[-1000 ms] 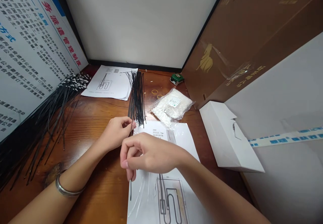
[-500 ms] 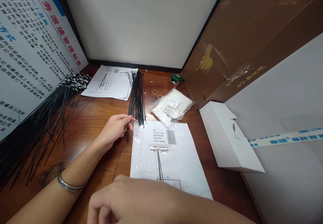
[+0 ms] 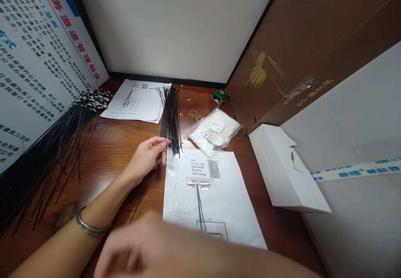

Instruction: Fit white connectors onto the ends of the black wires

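Note:
My left hand rests on the wooden table, a silver bangle on its wrist. Its thumb and forefinger are pinched together at the near end of a bundle of thin black strands. A single dark strand seems to run from under this hand toward me. My right hand is low at the bottom edge, close to the camera and smeared by motion, so its fingers cannot be read. It partly covers the near end of a printed sheet in a clear sleeve.
A big heap of black strands with white tips leans at the left under a printed poster. A bag of small white parts, a diagram sheet, a green object, a white box and a brown carton surround the work spot.
My right hand has dropped from above the sleeved sheet toward me and to the bottom edge, uncovering the sheet. My left hand has stayed pinched at the bundle's near end.

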`<state>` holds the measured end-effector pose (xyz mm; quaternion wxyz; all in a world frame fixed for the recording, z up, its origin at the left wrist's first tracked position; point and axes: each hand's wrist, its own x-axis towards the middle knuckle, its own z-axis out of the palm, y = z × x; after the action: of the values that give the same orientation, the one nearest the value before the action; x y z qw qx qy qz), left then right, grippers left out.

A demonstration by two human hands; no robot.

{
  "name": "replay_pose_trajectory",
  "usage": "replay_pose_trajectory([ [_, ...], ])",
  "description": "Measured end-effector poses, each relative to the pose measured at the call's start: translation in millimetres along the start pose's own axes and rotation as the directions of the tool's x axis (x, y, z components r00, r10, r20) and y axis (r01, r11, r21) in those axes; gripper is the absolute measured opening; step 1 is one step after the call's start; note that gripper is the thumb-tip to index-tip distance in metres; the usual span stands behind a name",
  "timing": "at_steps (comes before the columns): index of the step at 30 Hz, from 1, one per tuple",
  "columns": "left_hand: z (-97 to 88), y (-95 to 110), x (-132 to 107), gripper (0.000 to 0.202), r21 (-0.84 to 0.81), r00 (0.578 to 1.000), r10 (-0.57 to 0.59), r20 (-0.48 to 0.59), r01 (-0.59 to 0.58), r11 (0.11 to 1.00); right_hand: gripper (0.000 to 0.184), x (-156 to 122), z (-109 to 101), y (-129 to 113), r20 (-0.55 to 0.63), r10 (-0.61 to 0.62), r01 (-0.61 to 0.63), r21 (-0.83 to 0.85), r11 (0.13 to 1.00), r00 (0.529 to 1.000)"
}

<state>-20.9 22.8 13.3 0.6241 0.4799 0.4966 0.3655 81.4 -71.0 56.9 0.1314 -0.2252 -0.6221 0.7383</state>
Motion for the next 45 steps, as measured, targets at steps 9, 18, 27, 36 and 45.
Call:
replay_pose_trajectory([
  [9,8.0,-7,1,0.023,-0.098,0.995,0.094,0.036,-0.090,0.991,0.022,3,-123,41,-0.884,-0.210,0.309,-0.079,0.948,0.418],
  [18,3.2,-12,1,0.029,-0.067,0.987,0.139,0.074,-0.135,0.989,0.016,11,-121,52,-0.840,-0.236,0.342,-0.064,0.937,0.488],
  [27,3.5,-13,-4,0.026,0.042,0.986,0.162,0.039,-0.163,0.986,0.010,12,-124,56,-0.804,-0.286,0.397,-0.068,0.915,0.521],
  [36,4.3,-15,-3,0.022,0.069,0.985,0.174,-0.012,-0.173,0.982,0.012,11,-125,58,-0.802,-0.286,0.402,-0.063,0.913,0.524],
  [45,5.5,-15,-5,0.020,0.117,0.972,0.219,-0.080,-0.209,0.971,0.004,13,-122,58,-0.790,-0.355,0.353,-0.188,0.917,0.500],
])
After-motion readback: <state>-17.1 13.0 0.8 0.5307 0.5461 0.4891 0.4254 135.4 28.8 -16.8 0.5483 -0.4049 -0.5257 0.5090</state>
